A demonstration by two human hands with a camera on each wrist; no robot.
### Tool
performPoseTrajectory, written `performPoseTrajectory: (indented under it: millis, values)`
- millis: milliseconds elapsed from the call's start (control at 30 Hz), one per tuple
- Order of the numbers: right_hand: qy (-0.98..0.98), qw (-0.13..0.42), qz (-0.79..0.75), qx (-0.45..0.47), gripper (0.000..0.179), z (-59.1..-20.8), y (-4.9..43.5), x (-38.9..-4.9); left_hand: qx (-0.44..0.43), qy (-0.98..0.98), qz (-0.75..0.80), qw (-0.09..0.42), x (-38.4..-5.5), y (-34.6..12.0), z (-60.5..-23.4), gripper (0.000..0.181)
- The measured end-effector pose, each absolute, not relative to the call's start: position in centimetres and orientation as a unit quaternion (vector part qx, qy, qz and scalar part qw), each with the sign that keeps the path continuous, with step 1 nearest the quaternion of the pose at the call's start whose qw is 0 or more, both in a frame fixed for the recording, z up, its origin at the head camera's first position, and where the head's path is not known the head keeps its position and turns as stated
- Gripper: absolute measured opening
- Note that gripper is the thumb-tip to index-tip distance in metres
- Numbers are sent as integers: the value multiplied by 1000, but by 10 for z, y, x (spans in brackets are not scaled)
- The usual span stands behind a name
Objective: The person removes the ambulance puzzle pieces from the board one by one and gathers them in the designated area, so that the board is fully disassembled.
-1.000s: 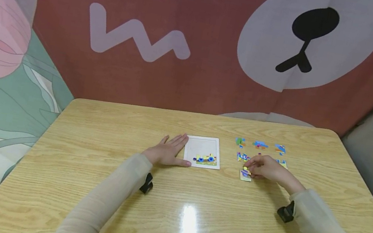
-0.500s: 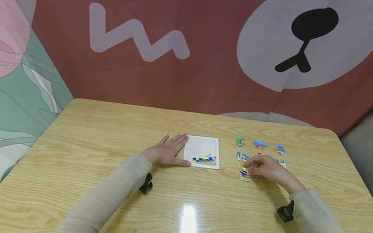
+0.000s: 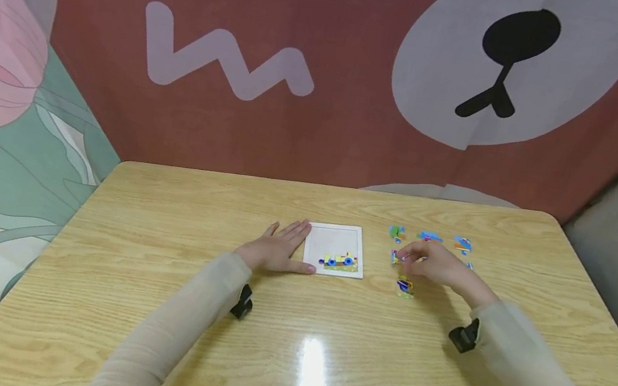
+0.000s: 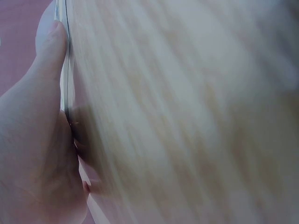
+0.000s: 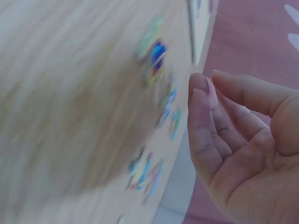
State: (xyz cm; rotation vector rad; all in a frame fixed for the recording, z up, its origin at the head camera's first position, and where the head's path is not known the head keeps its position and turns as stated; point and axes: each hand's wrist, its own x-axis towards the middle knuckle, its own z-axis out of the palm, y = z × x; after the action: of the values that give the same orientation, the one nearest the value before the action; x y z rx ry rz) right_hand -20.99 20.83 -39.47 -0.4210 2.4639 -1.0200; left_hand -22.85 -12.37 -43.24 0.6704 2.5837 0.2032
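My left hand point(image 3: 274, 250) lies with fingers spread at the left edge of a white square puzzle board point(image 3: 336, 227), its fingertips and thumb on the rim. In the left wrist view, the thumb point(image 4: 53, 49) lies along the board's thin edge. A strip of joined puzzle pieces point(image 3: 340, 263) with a yellow and blue picture fills the board's lower right. Over the loose pieces hovers my right hand point(image 3: 430, 263), fingers loosely bent. Nothing shows between its thumb and fingers in the right wrist view. Just below it lies a yellow and blue puzzle piece point(image 3: 405, 287).
More loose pieces lie right of the board: a green one point(image 3: 397, 233), a blue one point(image 3: 430, 236) and a blue and orange one point(image 3: 462, 245) form the far row. My right hand partly covers the nearer row. A bear-patterned cloth point(image 3: 342, 144) hangs behind the wooden table point(image 3: 208, 203).
My right hand has let go of the yellow and blue puzzle piece, which now lies flat, and moved slightly up and left. My left hand stays on the board.
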Motion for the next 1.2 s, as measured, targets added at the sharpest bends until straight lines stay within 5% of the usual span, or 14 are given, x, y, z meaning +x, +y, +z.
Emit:
performPoseTrajectory:
  millis: [667, 1200]
  values:
    - [871, 199, -404, -197, 26, -407, 124, -224, 246, 939, 67, 231, -227, -122, -428, 99]
    - [883, 205, -355, -228, 28, -416, 100, -225, 246, 938, 73, 233, -228, -123, -430, 99]
